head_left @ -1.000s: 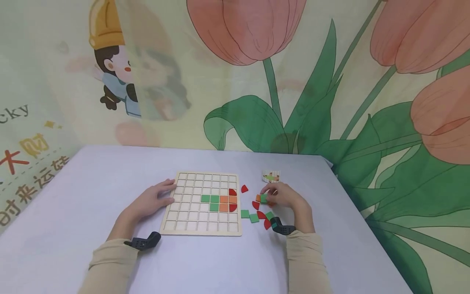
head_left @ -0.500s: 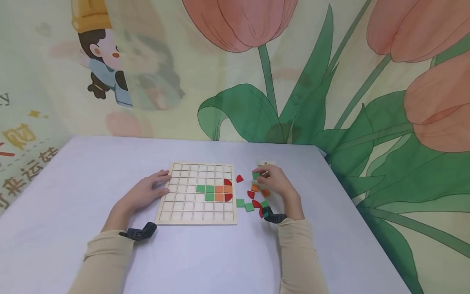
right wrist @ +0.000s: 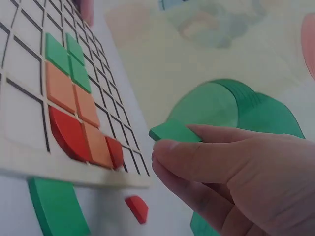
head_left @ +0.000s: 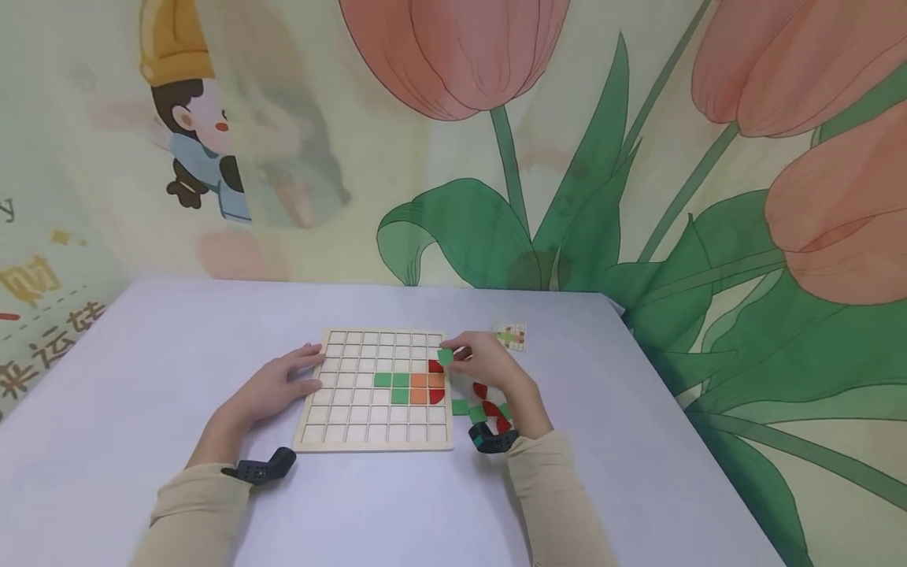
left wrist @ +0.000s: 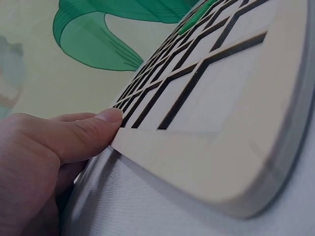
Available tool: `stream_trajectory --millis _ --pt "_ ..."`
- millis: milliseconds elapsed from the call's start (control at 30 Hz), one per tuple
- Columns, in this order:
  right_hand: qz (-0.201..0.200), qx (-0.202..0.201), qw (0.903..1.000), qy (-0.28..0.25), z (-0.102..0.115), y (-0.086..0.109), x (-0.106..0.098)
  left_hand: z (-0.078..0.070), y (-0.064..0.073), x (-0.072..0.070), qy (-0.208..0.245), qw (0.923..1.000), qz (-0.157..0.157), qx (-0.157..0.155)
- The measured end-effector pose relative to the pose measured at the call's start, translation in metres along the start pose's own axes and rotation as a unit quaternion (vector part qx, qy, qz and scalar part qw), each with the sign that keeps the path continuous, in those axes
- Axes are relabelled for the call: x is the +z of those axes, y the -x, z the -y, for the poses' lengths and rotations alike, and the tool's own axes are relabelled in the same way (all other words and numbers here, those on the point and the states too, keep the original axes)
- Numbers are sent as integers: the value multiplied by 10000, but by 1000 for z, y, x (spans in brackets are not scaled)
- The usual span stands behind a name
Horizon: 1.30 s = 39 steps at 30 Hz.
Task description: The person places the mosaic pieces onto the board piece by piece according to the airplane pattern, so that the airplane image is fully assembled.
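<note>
A wooden grid board [head_left: 374, 443] lies on the table with green, orange and red pieces set in cells on its right side. My left hand [head_left: 279, 381] rests at the board's left edge, the thumb [left wrist: 91, 132] touching the rim and the fingers extended. Between thumb and fingers, my right hand [head_left: 489, 364] pinches a green square tile [right wrist: 174, 131], held up over the board's right edge near a red quarter-round piece [head_left: 435, 366]. In the right wrist view the tile is tilted and raised above the board.
Loose green tiles [head_left: 460, 407] and red quarter-round pieces [head_left: 491, 409] lie right of the board, partly hidden by my right wrist. A small patterned card [head_left: 517, 336] lies behind the right hand. A printed wall hanging [head_left: 397, 157] stands behind the table.
My right hand has picked the green tile from the loose pieces, lifted it, and carried it left to the board's right edge. The left hand stays at the board's left edge.
</note>
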State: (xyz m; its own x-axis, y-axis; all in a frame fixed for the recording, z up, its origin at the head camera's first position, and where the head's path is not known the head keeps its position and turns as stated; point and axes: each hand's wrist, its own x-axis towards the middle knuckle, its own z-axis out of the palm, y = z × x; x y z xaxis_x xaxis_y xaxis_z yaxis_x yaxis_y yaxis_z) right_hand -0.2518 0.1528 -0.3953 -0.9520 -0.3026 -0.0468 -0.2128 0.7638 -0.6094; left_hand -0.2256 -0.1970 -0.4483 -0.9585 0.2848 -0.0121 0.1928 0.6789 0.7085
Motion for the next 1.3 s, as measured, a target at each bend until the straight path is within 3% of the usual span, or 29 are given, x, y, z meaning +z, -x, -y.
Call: stream_trajectory --millis 100,233,333,567,933,1300 --pt "241 -306 9991 173 6 0 12 0 5 6 -76 9999 10 -85" --pt "412 -735 9960 302 22 -8 27 -3 5 5 -65 9999 -81 -35" --pt "390 -889 9940 502 36 -14 37 -5 1 1 -63 9999 -66 67" --pt "393 -1251 9869 946 66 -24 60 -4 -1 -2 -86 9999 -54 -9" --pt "429 -1394 9780 1492 68 -24 85 -2 1 4 -29 10000 -14 56" --pt "137 -1271 9755 1788 69 -22 89 -3 0 3 -209 9998 -46 27"
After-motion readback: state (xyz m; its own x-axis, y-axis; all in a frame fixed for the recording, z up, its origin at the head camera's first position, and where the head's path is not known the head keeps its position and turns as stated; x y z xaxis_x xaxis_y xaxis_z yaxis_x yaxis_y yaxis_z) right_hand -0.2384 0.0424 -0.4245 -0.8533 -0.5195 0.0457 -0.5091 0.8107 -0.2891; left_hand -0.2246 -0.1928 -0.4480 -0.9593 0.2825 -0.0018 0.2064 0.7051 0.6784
